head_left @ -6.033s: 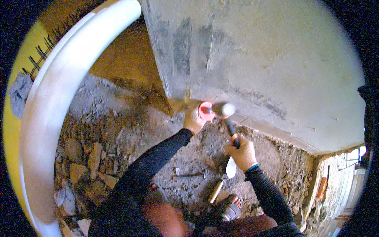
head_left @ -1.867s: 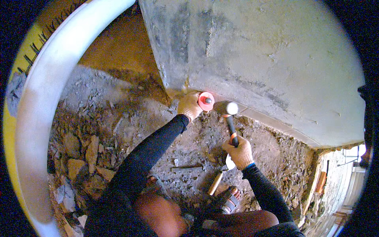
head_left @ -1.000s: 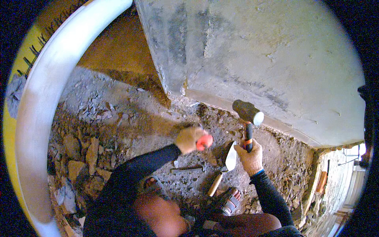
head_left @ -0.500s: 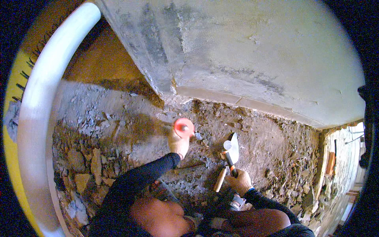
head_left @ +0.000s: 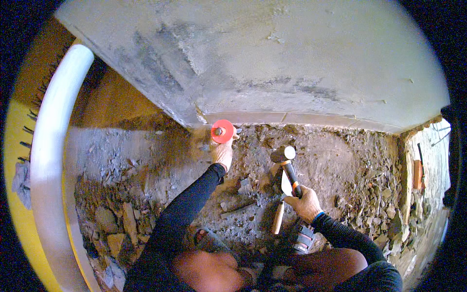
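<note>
My left hand is closed around a chisel with a round red hand guard. It is held close to the foot of the grey wall, near the corner; the chisel's tip is hidden. In my right hand is a hammer with a black and orange handle, its round pale face turned up towards me. Beneath the hammer a trowel lies on the dirt, its wooden handle towards me and its metal blade partly covered.
A plastered wall with a tile strip along its base stands ahead. A thick white pipe rises at the left. Rubble lies to the left, and more broken stones to the right.
My left hand has carried the chisel forward to the wall's base. My right hand has turned the hammer upward, its head now forward of the trowel. The view has also shifted.
</note>
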The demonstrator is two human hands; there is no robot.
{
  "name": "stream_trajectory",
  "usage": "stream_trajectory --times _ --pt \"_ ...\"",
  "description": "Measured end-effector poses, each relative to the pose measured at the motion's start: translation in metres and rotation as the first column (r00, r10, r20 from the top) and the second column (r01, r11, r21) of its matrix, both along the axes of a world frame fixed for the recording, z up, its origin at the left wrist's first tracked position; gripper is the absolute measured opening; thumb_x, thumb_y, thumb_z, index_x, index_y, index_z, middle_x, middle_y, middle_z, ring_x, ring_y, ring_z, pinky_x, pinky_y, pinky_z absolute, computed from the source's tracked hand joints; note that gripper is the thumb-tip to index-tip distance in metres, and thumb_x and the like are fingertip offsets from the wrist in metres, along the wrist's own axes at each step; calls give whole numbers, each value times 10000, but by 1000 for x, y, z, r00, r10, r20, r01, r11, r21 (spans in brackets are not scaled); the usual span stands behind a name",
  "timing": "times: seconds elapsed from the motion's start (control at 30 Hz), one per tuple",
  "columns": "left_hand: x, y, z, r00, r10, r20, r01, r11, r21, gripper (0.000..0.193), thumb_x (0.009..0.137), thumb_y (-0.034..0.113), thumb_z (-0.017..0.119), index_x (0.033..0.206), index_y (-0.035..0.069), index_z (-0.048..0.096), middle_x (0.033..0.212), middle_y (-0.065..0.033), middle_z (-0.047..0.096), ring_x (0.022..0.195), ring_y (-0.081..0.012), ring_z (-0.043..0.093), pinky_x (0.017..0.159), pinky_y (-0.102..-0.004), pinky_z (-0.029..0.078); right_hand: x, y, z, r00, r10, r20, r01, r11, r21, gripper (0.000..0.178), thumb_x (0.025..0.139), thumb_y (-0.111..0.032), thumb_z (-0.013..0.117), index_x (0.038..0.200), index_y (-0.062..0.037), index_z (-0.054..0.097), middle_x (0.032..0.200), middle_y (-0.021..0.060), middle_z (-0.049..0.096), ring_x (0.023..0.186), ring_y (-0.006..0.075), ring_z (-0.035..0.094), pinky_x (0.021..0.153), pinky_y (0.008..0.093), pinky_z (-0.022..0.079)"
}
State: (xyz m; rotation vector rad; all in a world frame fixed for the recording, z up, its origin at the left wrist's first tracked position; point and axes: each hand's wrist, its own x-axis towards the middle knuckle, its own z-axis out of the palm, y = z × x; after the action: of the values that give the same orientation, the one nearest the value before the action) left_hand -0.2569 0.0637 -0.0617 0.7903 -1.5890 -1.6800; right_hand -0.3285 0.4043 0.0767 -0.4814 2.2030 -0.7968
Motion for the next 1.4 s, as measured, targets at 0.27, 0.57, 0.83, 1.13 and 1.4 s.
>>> stream_trajectory --times 0.27,0.57,0.83,1.13,1.4 --pt "9 0 17 951 -125 281 279 734 -619 403 831 177 818 1212 133 694 1191 -87 747 1066 -272 717 904 -375 571 -11 -21 25 987 96 -132 -113 986 -126 345 821 -336 819 819 -47 631 654 126 634 589 235 642 603 390 513" --pt "17 22 35 965 -170 199 261 662 -702 404 854 -11 710 1233 128 706 1299 -53 722 1254 -209 658 1040 -338 521 -10 -37 34 906 208 -368 -335 883 -328 259 809 -317 853 879 -115 705 677 112 666 596 297 688 574 389 542" --pt "16 9 31 951 -187 245 305 698 -648 409 873 39 731 1275 94 682 1309 -68 715 1284 -253 635 1086 -364 495 -4 -31 32 922 250 -295 -325 914 -242 262 817 -330 847 859 -114 704 674 108 664 597 294 691 564 394 540" --pt "13 4 20 986 -147 76 162 755 -636 440 832 92 795 1253 118 672 1248 -70 741 1200 -272 687 994 -375 559 -22 -53 18 794 204 -572 -481 786 -388 256 753 -231 794 952 -109 688 696 122 665 626 355 686 586 434 558" --pt "19 4 21 954 -298 27 295 923 -248 432 861 73 752 1284 97 671 1304 -81 719 1250 -253 662 1035 -353 528 -22 -61 -4 748 374 -549 -460 888 -20 260 862 -408 733 931 -162 681 675 130 672 646 379 688 605 496 553"
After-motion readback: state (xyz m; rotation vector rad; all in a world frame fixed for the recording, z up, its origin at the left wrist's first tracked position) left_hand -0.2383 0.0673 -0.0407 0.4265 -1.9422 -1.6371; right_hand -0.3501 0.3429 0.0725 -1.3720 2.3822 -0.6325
